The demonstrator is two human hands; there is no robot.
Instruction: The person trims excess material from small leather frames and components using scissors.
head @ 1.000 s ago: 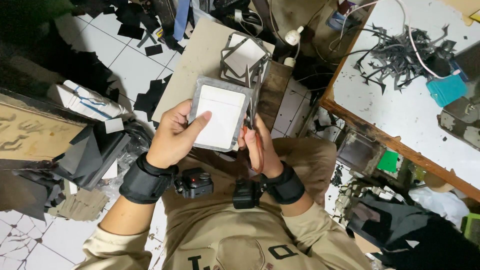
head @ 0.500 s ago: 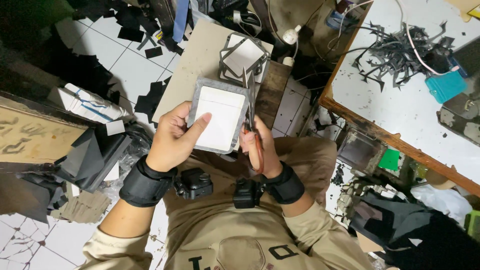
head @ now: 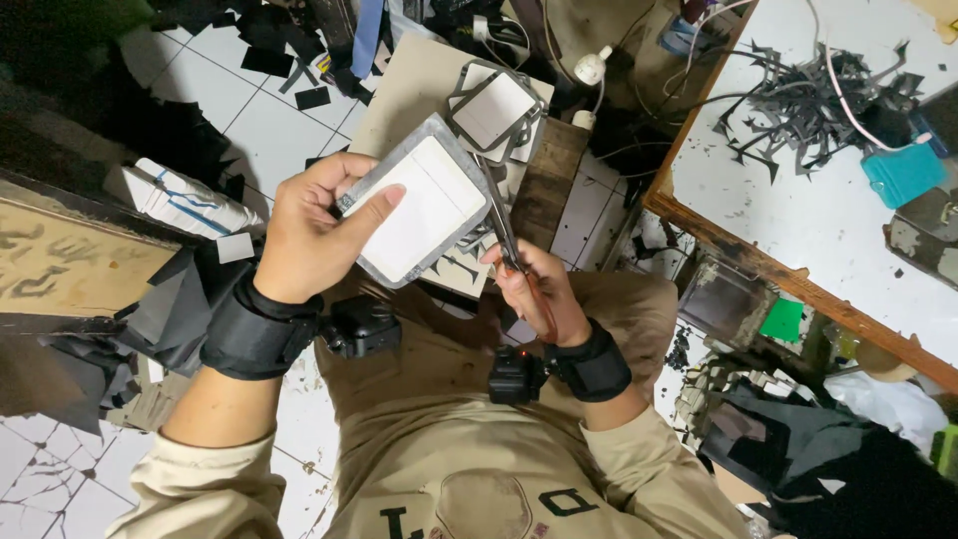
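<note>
Head view, centre of frame: we see the left hand [head: 309,235] closed on a grey-rimmed white card [head: 419,212], thumb across its face. Just right of it, the right hand [head: 534,294] is curled tight around scissors [head: 504,230], blades lying along the card's right edge. Above, a board [head: 419,90] carries a finished cut frame [head: 496,108]. Upper right, a white worktop [head: 848,210] holds dark scraps [head: 798,100].

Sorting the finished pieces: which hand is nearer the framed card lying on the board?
Right. The right hand, gripping scissors, sits just below the framed card; the left hand is farther left.
</note>
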